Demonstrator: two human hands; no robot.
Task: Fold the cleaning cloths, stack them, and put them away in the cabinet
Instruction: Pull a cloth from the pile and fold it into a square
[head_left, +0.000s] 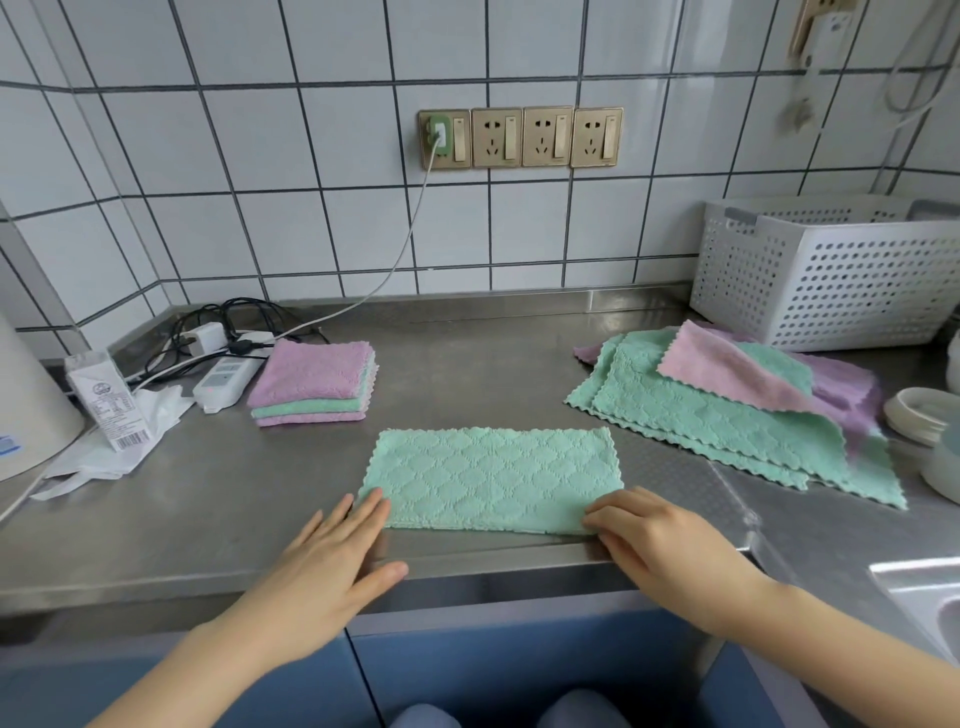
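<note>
1. i am working on the green cloth (491, 478), which is lying flat as a long strip on the steel counter (467, 364) right in front of me, its near edge running along the counter's front lip. it looks already folded once, judging by its narrow shape.
2. i am judging it to be light, soft and limp: it is going to drape and sag when lifted, so it needs holding at corners or along an edge, not in the middle. the textured pile probably keeps the layers from sliding.
3. my left hand (332, 556) is lying flat with the fingers straight and together, the fingertips (371, 506) resting on the cloth's corner at 7 o'clock. it is gripping nothing.
4. my right hand (660, 540) is lying over the corner at 5 o'clock with its fingers bent a little onto the cloth edge; i cannot tell whether it is pinching the edge or only pressing it.
5. for the next fold i am thinking of taking the two corners at one short end and carrying them over to the other.
6. the folded stack (314, 382) is sitting at 10 o'clock from the cloth, and the unfolded pile (727, 410) at 2 o'clock, in front of the white basket (831, 275).
</note>
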